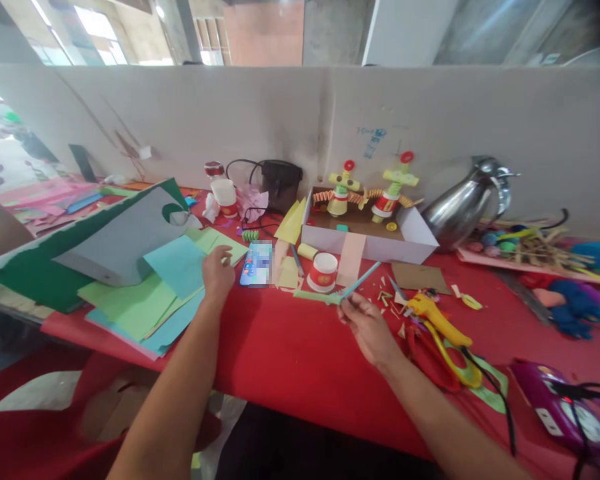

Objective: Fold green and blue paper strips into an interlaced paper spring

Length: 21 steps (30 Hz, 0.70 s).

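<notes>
My right hand (364, 321) pinches two narrow paper strips at the joint where they cross. The light-green strip (313, 296) points left, with small folds near my fingertips, and the blue strip (363, 279) slants up to the right. Behind them stands a red-and-white paper cup (323, 272). My left hand (219, 272) hovers over the right edge of the coloured paper sheets (177, 267), its fingers loosely bent and apart, nothing visible in them. Just right of it lies a phone (257, 264) with its screen lit. A folded green paper spring (251, 235) sits behind the phone.
Two paper-cup figures (338, 200) with folded arms stand in a white box (370, 245). A steel jug (463, 203) is to the right. Nearer are a yellow glue gun (440, 319), scissors (460, 370) and a purple power strip (560, 403). A green board (25, 280) leans at left.
</notes>
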Each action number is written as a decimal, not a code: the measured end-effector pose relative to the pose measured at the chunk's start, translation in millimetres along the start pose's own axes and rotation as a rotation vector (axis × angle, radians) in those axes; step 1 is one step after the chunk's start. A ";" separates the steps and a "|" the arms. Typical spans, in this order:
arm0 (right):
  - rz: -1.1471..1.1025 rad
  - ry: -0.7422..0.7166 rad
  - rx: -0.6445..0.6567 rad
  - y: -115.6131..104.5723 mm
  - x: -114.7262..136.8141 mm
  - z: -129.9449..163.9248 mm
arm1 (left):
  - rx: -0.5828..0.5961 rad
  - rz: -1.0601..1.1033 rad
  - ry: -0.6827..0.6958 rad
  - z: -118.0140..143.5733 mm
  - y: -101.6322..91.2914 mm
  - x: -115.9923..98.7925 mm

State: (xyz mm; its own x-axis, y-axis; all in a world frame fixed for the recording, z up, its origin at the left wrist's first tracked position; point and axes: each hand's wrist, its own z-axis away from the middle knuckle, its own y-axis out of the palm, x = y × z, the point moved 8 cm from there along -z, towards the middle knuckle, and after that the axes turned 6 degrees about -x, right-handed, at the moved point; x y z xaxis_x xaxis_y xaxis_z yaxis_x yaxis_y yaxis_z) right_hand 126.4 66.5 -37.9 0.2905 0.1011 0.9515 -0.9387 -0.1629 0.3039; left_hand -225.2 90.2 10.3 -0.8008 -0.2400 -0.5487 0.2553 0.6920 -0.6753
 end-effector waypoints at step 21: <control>-0.055 0.030 -0.035 -8.3 16.7 2.2 | 0.153 -0.208 0.407 47.5 11.4 -50.1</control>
State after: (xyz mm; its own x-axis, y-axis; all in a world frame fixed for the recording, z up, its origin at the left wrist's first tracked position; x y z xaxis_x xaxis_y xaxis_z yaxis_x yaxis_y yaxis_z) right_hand 139.4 67.4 -24.4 0.3367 0.1387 0.9314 -0.9274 -0.1222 0.3534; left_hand -156.5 77.8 6.7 -0.9825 -0.0561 -0.1776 0.1194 0.5422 -0.8317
